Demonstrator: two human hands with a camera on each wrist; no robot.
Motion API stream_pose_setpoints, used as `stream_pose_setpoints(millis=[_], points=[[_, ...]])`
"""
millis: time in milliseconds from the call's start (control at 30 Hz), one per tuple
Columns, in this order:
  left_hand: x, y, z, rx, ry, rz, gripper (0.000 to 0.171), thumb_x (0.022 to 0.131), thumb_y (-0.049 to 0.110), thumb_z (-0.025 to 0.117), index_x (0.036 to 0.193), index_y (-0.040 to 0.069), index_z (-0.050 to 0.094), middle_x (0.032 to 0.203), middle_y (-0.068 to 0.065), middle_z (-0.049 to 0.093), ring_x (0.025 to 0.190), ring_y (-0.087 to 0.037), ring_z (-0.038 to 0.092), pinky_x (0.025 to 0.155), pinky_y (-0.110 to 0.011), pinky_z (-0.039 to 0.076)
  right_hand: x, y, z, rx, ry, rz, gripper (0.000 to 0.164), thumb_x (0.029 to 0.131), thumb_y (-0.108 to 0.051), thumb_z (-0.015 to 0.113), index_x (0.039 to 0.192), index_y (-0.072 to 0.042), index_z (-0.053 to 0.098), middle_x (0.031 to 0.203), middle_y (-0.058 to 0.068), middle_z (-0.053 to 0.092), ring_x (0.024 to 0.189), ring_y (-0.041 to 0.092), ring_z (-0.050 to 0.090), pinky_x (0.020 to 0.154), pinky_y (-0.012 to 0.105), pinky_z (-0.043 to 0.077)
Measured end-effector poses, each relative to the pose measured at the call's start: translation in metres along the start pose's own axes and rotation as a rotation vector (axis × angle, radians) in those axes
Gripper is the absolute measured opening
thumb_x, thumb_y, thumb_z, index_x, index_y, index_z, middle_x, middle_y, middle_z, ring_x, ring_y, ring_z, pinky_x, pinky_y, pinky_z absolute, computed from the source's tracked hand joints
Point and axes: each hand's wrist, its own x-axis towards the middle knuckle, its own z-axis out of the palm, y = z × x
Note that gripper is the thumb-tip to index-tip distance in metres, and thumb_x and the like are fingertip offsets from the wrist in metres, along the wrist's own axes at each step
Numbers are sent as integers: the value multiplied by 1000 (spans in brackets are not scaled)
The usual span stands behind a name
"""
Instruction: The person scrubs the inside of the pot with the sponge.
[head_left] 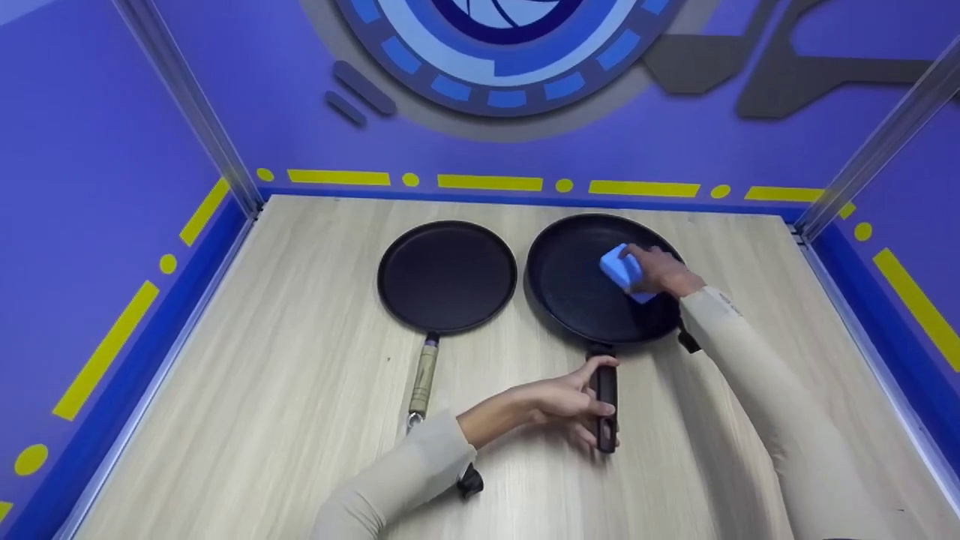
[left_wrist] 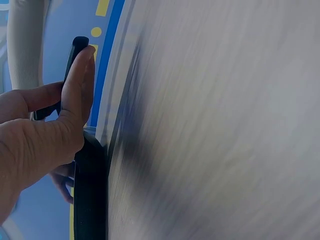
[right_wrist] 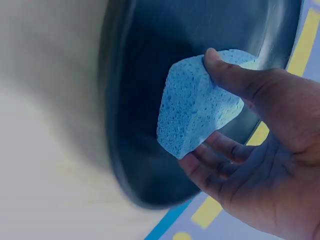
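A black frying pan (head_left: pixel 570 292) is at the right of the table, its black handle (head_left: pixel 607 390) pointing toward the person. The left hand (head_left: pixel 562 401) grips that handle, thumb laid across it; in the left wrist view the fingers (left_wrist: pixel 75 90) wrap around the handle's end. Over the pan's inner surface, the right hand (head_left: pixel 656 270) holds a blue sponge (head_left: pixel 619 266). The right wrist view shows the porous sponge (right_wrist: pixel 185 100) pinched between the thumb on one face and the fingers below, with the dark pan (right_wrist: pixel 145 150) behind it.
A flat round black griddle pan (head_left: pixel 448 276) lies left of the frying pan, its wood-toned handle (head_left: pixel 424 375) toward the person, near the left forearm. Blue printed panels (head_left: pixel 480 157) enclose the light wood table (head_left: pixel 300 360) at the back and both sides.
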Motion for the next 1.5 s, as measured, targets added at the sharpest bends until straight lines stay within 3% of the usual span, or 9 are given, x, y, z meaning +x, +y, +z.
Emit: stream_pose_setpoints(millis=[100,233,433,633,767,967,1167,1333,1500], points=[[0,0,-1,5,-6,-1,71,101,-6,55,150,38,28,105,-22,60,114,-56,63,87,-52,62,-4,1,-2,-12,-28,47,66,93,-19,74,146,-8,37,136,42,41,119,56,49,97,68,49],[0,0,-3,27,-16,1,72,101,-4,55,152,37,25,103,-20,62,114,-55,64,80,-46,65,-16,-13,2,-79,-71,47,70,92,-29,76,143,-5,34,129,42,46,114,56,54,95,66,52],[-2,-1,-6,41,-11,-2,72,101,-5,54,153,35,24,100,-21,63,113,-55,64,80,-47,65,-34,-49,16,-126,-150,-22,75,88,-37,79,140,-5,36,121,35,53,107,51,61,88,63,55],[-3,-5,-4,19,-11,-13,73,101,-5,55,152,37,25,102,-22,61,113,-55,64,81,-48,65,-36,-69,26,-131,-169,-88,70,87,-35,81,140,-12,41,121,27,57,104,42,61,86,58,56],[-2,-8,-3,17,-16,-10,73,101,-5,56,153,36,24,103,-22,63,114,-56,63,82,-49,65,-33,-62,25,-136,-180,-98,71,84,-30,84,140,-16,43,125,27,55,106,41,60,87,60,56],[0,-5,-4,-3,-28,-7,72,102,-5,53,150,40,25,97,-21,64,115,-58,61,92,-59,59,-25,-26,9,-115,-118,-63,72,79,-19,89,136,-11,45,122,30,57,106,44,60,88,61,56],[1,-2,-4,27,-32,-7,71,101,-4,56,149,39,27,104,-20,63,115,-58,61,81,-48,65,-17,0,-7,-61,-72,12,71,81,-15,86,137,-4,45,128,39,55,111,47,58,95,63,54],[1,1,-5,47,-49,-9,70,102,-2,56,150,38,25,106,-22,67,115,-57,61,84,-48,64,-21,-12,-5,-81,-91,23,75,83,-23,86,139,1,43,129,38,55,116,53,59,96,64,52],[1,1,-5,43,-56,-9,72,102,-3,54,154,33,21,103,-23,69,116,-57,60,91,-54,60,-31,-43,5,-109,-165,10,83,83,-35,85,142,2,39,131,35,57,122,52,57,96,64,53]])
